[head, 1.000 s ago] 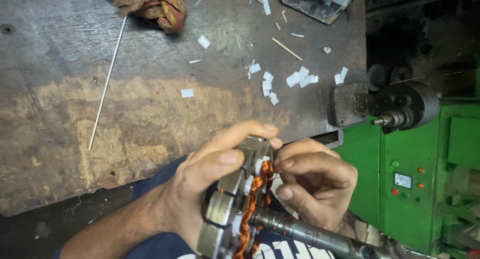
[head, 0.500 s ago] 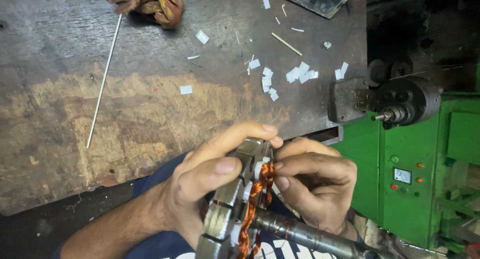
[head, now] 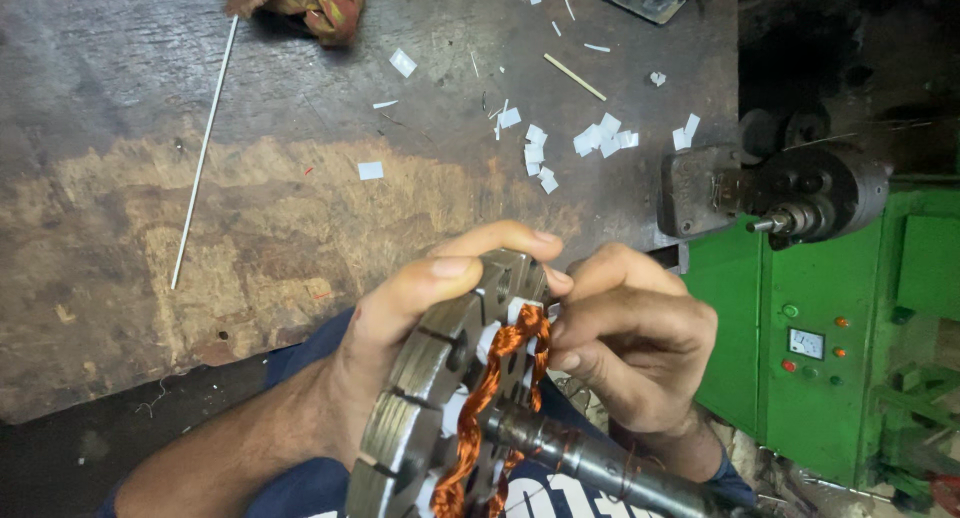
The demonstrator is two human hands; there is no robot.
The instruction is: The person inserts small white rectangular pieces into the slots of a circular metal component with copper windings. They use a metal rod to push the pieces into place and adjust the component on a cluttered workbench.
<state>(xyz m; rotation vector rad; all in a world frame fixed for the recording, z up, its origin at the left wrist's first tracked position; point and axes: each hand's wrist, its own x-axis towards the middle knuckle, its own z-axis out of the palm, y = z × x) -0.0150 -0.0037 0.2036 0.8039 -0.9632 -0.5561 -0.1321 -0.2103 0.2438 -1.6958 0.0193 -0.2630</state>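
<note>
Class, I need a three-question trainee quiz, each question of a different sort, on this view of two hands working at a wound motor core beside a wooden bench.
1. True or false: the left hand grips the slotted metal core.
2. What colour is the wire winding that the right hand pinches?
3. The thin white rod lies on: A) the wooden bench B) the green machine C) the steel shaft

Key: 1 true; 2 copper-orange; 3 A.
</note>
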